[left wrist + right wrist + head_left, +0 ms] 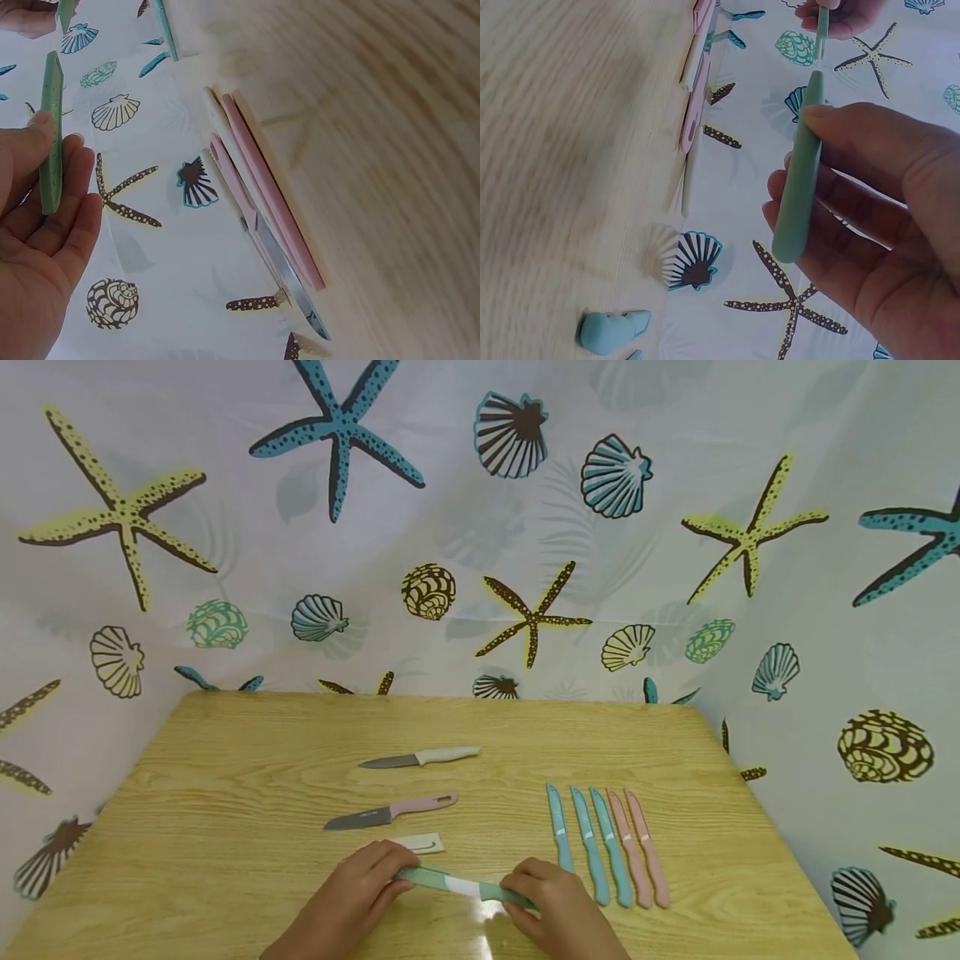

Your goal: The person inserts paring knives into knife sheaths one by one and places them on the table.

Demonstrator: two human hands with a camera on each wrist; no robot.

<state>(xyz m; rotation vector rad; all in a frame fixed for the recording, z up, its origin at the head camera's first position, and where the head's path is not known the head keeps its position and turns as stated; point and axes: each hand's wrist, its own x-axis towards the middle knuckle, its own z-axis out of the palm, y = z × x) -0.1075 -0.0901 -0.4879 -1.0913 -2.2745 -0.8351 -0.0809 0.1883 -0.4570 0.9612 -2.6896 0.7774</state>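
My left hand point(365, 887) pinches a green blade sheath point(51, 142) between thumb and fingers. In the right hand point(553, 900) is the green handle point(801, 176) of a small knife. Between the two hands a pale stretch of blade point(462, 887) shows, partly out of the sheath, with the knife roughly level above the table's near side. Just behind the left fingers lies a white sheath point(420, 843). Farther back are a pink-handled knife point(423, 805) and a white-handled knife point(450, 754), both with bare grey blades pointing left.
On the wooden table point(247, 793), to the right, several sheathed knives lie in a row: three blue ones point(590, 843) and two pink ones point(647, 847). A curtain point(450, 527) printed with starfish and shells rises behind the table and along its sides.
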